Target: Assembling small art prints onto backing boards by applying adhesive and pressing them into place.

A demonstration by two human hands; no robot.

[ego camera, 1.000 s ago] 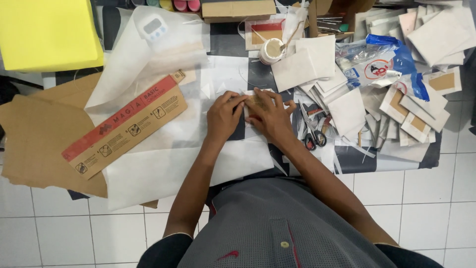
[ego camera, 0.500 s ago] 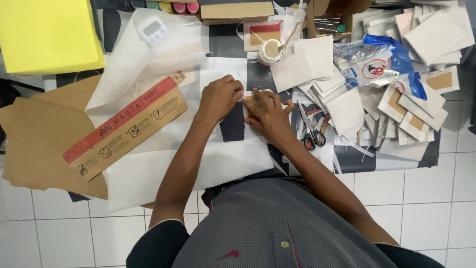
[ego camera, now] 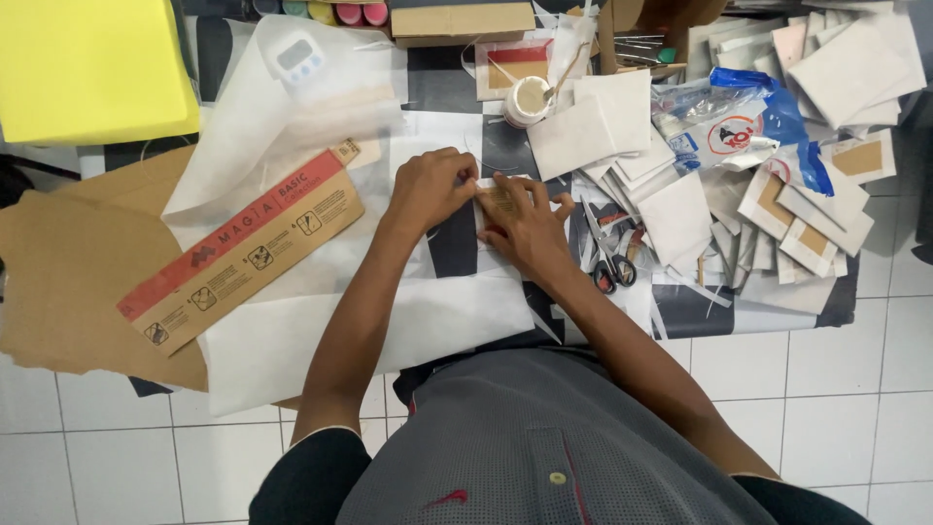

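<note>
- White floor tiles (ego camera: 836, 389) framed a cluttered table (ego camera: 758, 313).
- Left hand (ego camera: 429, 189) and right hand (ego camera: 523, 226) pinched a small brown-and-white card (ego camera: 499, 197) at centre.
- Long red-and-tan carton (ego camera: 243, 251) lay left; blue-white bag (ego camera: 729, 131) right.

A long flattened cardboard box (ego camera: 248, 255), brown with a red printed band, lies slanted left of the hands; a clear plastic bag (ego camera: 724, 131) with blue edging and a round red-and-white label sits at upper right among white envelopes; a small white timer (ego camera: 295, 58) with a grey screen rests at top; a brown carton (ego camera: 463, 19) stands behind.
</note>
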